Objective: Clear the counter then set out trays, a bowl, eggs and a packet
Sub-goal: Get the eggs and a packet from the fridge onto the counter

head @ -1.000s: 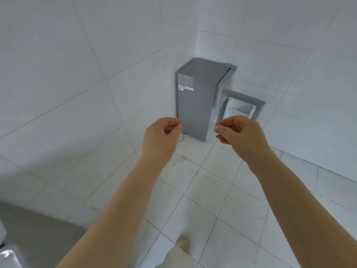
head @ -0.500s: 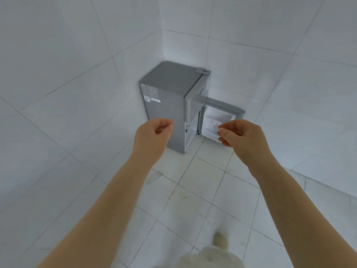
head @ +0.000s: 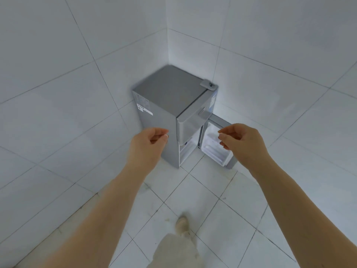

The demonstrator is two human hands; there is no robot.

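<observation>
Against the far corner of the white tiled walls (head: 58,78) stands your small grey refrigerator (head: 170,93), resting on the white tiled floor (head: 208,206). Its upper door (head: 191,122) is shut, while the lower door (head: 222,149) stands swung out to the right, its white inner shelves showing. A white label (head: 144,109) sits on the fridge's left side, and a grey hinge cap (head: 207,84) on its top right corner. Your two bare forearms reach forward toward it. Your left hand (head: 147,147) hangs in front of the fridge's left side with its fingers loosely curled, holding nothing. Your right hand (head: 243,144) hangs in front of the open lower door, fingers also loosely curled and holding nothing. Your pale shoe (head: 181,223) and trouser leg (head: 173,250) show at the bottom edge. None of the trays, bowl, eggs or packet can be seen from where you stand.
</observation>
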